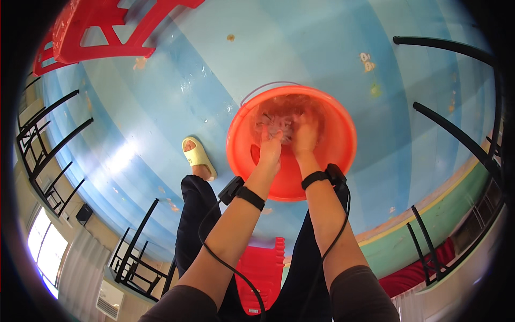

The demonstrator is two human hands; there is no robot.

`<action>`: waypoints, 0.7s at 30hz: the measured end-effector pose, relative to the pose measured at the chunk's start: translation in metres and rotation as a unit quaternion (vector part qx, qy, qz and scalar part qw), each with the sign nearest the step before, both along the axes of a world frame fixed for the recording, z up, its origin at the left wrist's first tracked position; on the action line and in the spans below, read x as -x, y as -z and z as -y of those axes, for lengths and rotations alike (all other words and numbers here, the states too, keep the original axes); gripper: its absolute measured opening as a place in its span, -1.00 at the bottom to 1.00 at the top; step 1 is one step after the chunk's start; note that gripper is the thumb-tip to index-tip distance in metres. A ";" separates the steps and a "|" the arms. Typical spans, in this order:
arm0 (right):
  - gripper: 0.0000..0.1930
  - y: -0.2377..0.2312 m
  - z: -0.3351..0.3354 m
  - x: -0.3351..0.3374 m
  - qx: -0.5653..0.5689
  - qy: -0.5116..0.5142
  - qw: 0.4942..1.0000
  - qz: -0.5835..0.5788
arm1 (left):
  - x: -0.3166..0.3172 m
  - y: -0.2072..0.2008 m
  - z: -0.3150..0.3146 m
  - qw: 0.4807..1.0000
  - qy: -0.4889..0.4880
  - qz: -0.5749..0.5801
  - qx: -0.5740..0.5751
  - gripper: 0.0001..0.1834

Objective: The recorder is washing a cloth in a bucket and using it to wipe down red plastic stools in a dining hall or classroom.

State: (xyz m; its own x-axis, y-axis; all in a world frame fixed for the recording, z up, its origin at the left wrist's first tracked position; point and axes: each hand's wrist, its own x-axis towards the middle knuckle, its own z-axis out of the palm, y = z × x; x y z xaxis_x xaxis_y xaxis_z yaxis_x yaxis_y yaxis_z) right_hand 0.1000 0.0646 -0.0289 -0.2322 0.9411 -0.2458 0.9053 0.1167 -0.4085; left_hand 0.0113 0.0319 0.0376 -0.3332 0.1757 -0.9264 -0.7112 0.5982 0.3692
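Note:
Water stands in an orange-red bucket (343, 126) on the floor in front of me, and both my hands reach down into it. A pale greyish, see-through bunched thing (281, 124) with dark bits lies in the stirred water; its kind is not clear. My left hand (270, 145) is at its near left side, thumb and fingers closed about its edge. Just to the right, my right hand (306, 131) is partly under water beside the same thing. Motion and splashes smear the right fingers. Inside the bucket's left wall shows a small darker red piece (255, 154).
I sit on a red plastic seat (260, 273), a yellow slipper (198, 156) on my left foot. Red plastic furniture (102, 32) stands at the far left. Black metal legs (445, 45) rise on the right, with more black frames (45, 139) leftward. The blue striped floor (188, 75) has wet spots.

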 end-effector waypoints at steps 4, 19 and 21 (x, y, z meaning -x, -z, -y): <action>-0.73 -0.004 0.015 0.009 0.355 -0.085 0.926 0.097 | -0.004 0.023 0.019 0.994 -0.031 0.051 0.088 -0.41; -0.57 -0.115 0.013 0.017 0.195 0.112 0.953 -0.201 | 0.003 -0.009 0.017 0.935 -0.166 0.247 -0.191 -0.58; -0.56 -0.091 -0.007 0.026 0.253 0.147 0.948 -0.122 | 0.019 -0.004 0.028 0.955 -0.010 0.277 -0.106 -0.57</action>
State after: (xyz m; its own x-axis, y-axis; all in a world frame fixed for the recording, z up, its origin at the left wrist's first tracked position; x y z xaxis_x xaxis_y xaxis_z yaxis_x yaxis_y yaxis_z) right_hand 0.0736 0.0717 0.0617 -0.0862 0.7499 -0.6559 0.7400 -0.3927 -0.5461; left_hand -0.0080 0.0037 0.0414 0.1926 0.3783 -0.9054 -0.8436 0.5351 0.0442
